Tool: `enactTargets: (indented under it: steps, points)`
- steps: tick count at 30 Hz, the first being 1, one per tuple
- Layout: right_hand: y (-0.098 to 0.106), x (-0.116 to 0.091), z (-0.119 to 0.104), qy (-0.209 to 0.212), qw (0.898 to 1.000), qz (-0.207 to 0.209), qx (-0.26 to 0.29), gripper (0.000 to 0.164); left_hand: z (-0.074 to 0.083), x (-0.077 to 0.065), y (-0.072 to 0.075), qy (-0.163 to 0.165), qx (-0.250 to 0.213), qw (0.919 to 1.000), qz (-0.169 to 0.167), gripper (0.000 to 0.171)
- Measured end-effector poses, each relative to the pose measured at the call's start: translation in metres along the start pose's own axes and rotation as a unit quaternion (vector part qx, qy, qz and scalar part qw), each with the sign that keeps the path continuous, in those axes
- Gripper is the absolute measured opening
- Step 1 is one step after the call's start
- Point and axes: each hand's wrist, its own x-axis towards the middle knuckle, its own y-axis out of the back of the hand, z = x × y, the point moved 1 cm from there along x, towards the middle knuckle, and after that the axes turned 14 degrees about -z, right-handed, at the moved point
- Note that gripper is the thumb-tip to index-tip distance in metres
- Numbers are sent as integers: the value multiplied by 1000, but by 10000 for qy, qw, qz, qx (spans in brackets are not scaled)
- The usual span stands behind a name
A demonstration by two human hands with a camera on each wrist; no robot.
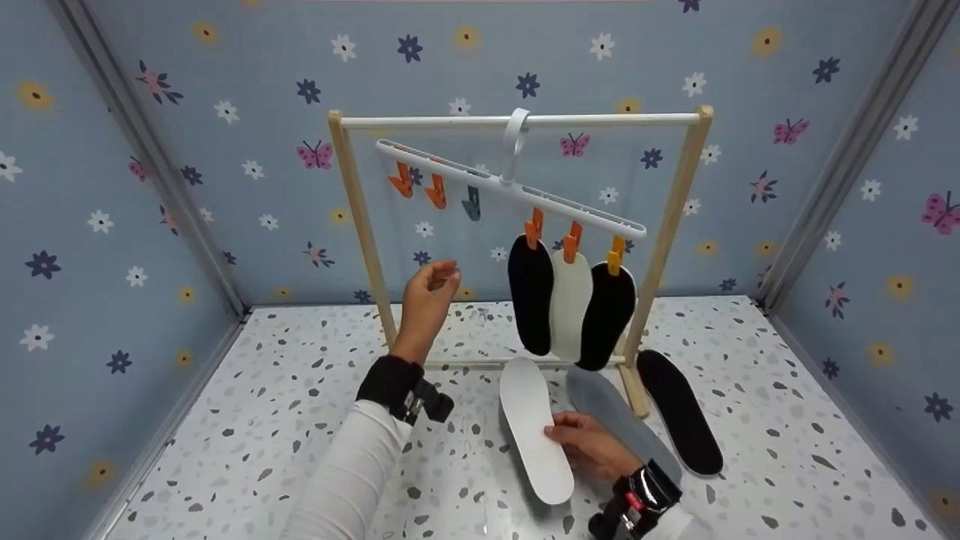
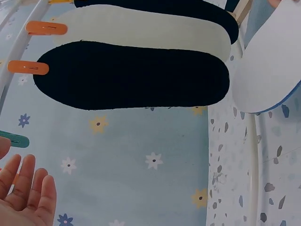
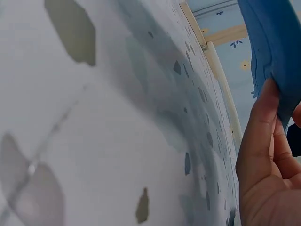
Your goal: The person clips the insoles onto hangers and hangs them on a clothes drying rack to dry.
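My right hand (image 1: pixel 592 444) pinches a white insole (image 1: pixel 534 427) near its edge, tilted above the table; its blue underside (image 3: pixel 277 52) faces the right wrist view. My left hand (image 1: pixel 429 304) is raised left of the hanging insoles, below the clips, fingers loosely bent and holding nothing. A white hanger (image 1: pixel 465 172) tilts down to the right on the rack. Orange clips and a yellow clip (image 1: pixel 615 256) hold a black insole (image 1: pixel 531 300), a whitish insole (image 1: pixel 570 307) and another black insole (image 1: pixel 607 319). On the hanger's left half, a dark green clip (image 1: pixel 472 204) and two orange clips hang free.
A grey insole (image 1: pixel 619 416) lies on the speckled table (image 1: pixel 247 420), partly behind my right hand. Further right lies a black insole (image 1: pixel 681 412). The wooden rack (image 1: pixel 358 217) stands before a flowered wall (image 1: pixel 247 90), with side walls left and right.
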Motion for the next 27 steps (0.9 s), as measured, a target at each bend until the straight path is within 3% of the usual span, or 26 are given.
enactTargets:
  steps: [9, 15, 20, 27]
  points:
    - [-11, -4, -13, 301, 9985, -291, 348, 20, 11, 26, 2, -268, -106, 9996, -5, 37]
    - [-19, -6, -26, 399, 9985, -331, 189, 21, 16, 40, 3, -347, -117, 9993, -97, 45]
    - [-24, -4, -34, 316, 9991, -290, -56, 19, 20, 48, 2, -431, 234, 9986, -218, 50]
    - [-28, -1, -46, 440, 9980, -295, -357, 22, 23, 58, -3, -171, 219, 9979, -593, 54]
